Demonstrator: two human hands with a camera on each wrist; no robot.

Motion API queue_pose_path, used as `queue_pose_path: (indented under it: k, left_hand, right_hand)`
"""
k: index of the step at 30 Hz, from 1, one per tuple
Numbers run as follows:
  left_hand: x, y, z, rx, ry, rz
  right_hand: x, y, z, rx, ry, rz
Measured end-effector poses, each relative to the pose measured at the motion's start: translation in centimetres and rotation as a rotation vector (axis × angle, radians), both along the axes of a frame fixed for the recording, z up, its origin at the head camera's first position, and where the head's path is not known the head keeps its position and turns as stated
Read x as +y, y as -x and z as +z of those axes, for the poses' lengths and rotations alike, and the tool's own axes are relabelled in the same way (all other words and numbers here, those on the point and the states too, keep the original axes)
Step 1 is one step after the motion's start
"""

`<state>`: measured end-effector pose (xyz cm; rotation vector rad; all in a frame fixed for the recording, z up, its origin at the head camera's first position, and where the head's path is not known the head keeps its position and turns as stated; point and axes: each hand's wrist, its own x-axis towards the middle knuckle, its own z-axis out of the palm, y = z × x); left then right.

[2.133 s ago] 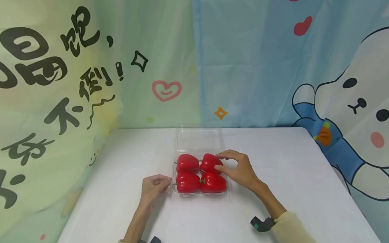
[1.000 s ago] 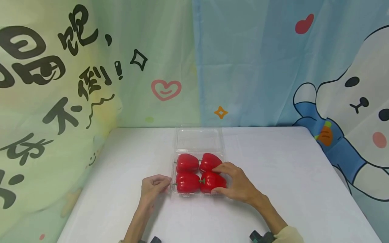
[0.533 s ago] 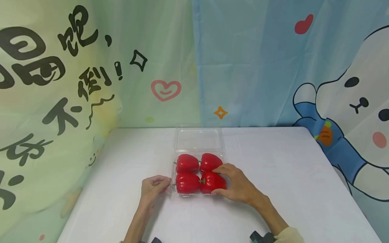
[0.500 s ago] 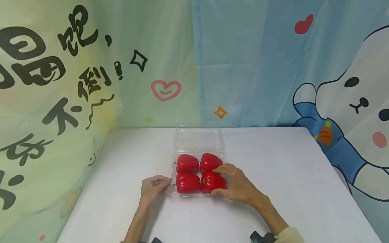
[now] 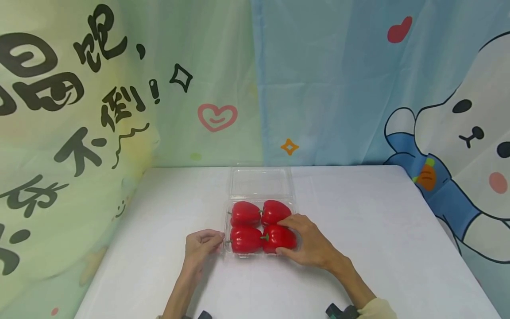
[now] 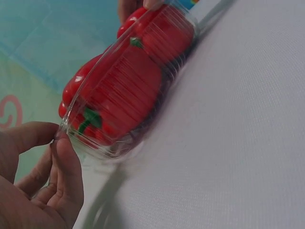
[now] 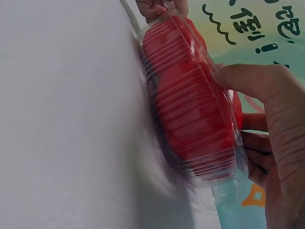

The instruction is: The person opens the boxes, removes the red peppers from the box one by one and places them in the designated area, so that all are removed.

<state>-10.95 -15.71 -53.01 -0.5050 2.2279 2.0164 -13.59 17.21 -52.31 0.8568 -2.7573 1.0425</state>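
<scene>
A clear plastic box (image 5: pixel 226 223) on the white table holds several red peppers, its lid (image 5: pixel 260 182) lying open behind it. My left hand (image 5: pixel 219 241) pinches the box's front left corner rim; the left wrist view shows the thumb and forefinger (image 6: pixel 56 143) meeting on that rim. My right hand (image 5: pixel 283 236) curls round the front right pepper (image 5: pixel 275 239), forefinger on top and thumb at the front edge. In the right wrist view the thumb (image 7: pixel 248 81) presses the box's rim (image 7: pixel 224 143), and the other fingers reach over the far side.
The white table (image 5: pixel 378 230) runs to a patterned curtain (image 5: pixel 318 88) at the back and on both sides. Its right edge falls away beside a cartoon rabbit print (image 5: pixel 470 146). Wrist-worn cameras (image 5: pixel 338 311) show at the bottom.
My right hand came forward from the back right pepper to the front right one and closed round it. In the last second it barely shifted. The left hand and the box stayed put.
</scene>
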Motion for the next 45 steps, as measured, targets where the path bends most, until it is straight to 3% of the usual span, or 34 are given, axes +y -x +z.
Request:
queue_pose_path:
  k: [15,28,45]
  left_hand:
    - [0.11,0.19,-0.21,-0.006,0.005,0.009]
    - [0.14,0.04,-0.21,-0.014,0.018,0.012]
    - [0.28,-0.06,-0.09,-0.028,0.032,0.013]
  right_hand:
    - [-0.41,0.12,-0.50,0.070,0.175,0.026]
    - [-0.58,-0.02,-0.58,-0.008,0.311,0.000]
    - [-0.16,-0.35,-0.70,-0.035,0.419,-0.052]
